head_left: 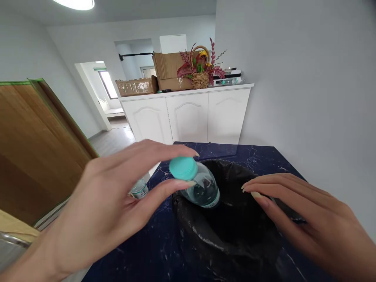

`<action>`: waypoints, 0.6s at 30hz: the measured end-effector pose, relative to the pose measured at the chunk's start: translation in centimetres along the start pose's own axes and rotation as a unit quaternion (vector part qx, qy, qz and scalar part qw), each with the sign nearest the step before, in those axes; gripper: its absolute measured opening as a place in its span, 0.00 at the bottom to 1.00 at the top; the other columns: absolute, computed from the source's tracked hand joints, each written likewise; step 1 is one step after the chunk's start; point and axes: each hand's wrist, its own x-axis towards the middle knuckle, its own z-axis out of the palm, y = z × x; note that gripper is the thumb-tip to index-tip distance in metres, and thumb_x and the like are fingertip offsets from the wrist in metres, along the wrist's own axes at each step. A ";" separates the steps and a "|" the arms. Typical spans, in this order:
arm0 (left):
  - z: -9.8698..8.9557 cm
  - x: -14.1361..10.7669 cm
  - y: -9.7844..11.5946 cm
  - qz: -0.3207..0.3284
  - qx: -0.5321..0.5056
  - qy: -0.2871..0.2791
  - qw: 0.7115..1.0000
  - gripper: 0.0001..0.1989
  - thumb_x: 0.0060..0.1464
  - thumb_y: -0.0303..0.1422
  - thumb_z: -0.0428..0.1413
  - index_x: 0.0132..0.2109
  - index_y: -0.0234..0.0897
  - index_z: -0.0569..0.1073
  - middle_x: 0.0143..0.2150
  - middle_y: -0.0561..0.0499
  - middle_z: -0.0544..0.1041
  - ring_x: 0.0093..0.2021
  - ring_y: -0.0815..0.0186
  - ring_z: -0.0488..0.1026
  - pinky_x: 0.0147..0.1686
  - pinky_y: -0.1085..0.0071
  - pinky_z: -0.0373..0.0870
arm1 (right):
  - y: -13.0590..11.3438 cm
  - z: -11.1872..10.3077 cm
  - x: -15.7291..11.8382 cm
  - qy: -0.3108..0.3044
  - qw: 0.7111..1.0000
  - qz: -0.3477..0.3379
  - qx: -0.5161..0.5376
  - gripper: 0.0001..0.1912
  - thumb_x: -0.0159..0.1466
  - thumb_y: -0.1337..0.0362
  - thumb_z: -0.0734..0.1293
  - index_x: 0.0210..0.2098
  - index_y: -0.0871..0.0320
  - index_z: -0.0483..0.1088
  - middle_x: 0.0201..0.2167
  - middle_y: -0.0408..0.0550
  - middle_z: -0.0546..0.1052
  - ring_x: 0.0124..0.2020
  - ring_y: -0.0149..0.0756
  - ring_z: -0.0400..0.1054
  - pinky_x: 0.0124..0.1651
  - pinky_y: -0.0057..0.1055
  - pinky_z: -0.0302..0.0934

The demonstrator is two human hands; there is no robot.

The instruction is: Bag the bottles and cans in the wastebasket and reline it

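Positioning step imo: left hand [114, 188] pinching bottle [206, 185] over bin [202, 235], center; right hand [305, 211] empty, lower right. Next needs steady pinch.

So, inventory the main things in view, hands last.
Table: one, dark blue, front
Bin: one, black-lined, on table
Held bottle: one, clear, teal cap, at bin's mouth
Second bottle: one, clear, left of bin
Cabinet: one, white, beyond table
Third bottle: one, clear, on cabinet
Cartons: two, brown, on cabinet
Flower basket: one, tan, on cabinet
Wooden panel: one, brown, far left
Left hand: one, pinching held bottle's cap
Right hand: one, at bin's right side
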 end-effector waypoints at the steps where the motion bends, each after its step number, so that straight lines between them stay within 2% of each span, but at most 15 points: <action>1: 0.5 0.2 0.2 0.011 -0.001 -0.018 1.000 0.14 0.69 0.39 0.61 0.60 0.50 0.77 0.53 0.55 0.84 0.49 0.62 0.82 0.47 0.70 0.79 | 0.0 0.0 0.0 -0.006 1.000 0.004 0.003 0.08 0.77 0.62 0.63 0.53 0.49 0.73 0.49 0.43 0.82 0.50 0.40 0.77 0.53 0.38 0.69; 6: 2.2 0.8 -0.4 0.033 -0.003 -0.089 0.996 0.13 0.71 0.37 0.59 0.59 0.46 0.76 0.54 0.52 0.83 0.52 0.61 0.81 0.52 0.66 0.77 | 0.4 0.3 0.0 -0.034 0.999 0.022 0.022 0.08 0.78 0.59 0.62 0.53 0.48 0.72 0.50 0.44 0.82 0.52 0.43 0.77 0.53 0.42 0.71; 13: 4.2 0.8 -1.2 0.030 -0.039 -0.149 0.988 0.12 0.72 0.37 0.58 0.59 0.47 0.76 0.55 0.53 0.83 0.55 0.62 0.79 0.56 0.65 0.74 | 1.4 0.6 -0.4 -0.071 0.996 0.048 0.017 0.14 0.78 0.55 0.60 0.60 0.44 0.71 0.61 0.44 0.78 0.63 0.48 0.71 0.64 0.53 0.69; 18: 5.0 0.9 -1.8 0.018 -0.063 -0.172 0.983 0.12 0.71 0.36 0.59 0.59 0.49 0.77 0.54 0.54 0.83 0.54 0.62 0.80 0.56 0.64 0.74 | 1.4 0.4 -0.4 -0.090 0.994 0.052 0.026 0.17 0.79 0.57 0.58 0.63 0.43 0.70 0.64 0.43 0.76 0.67 0.47 0.69 0.69 0.55 0.67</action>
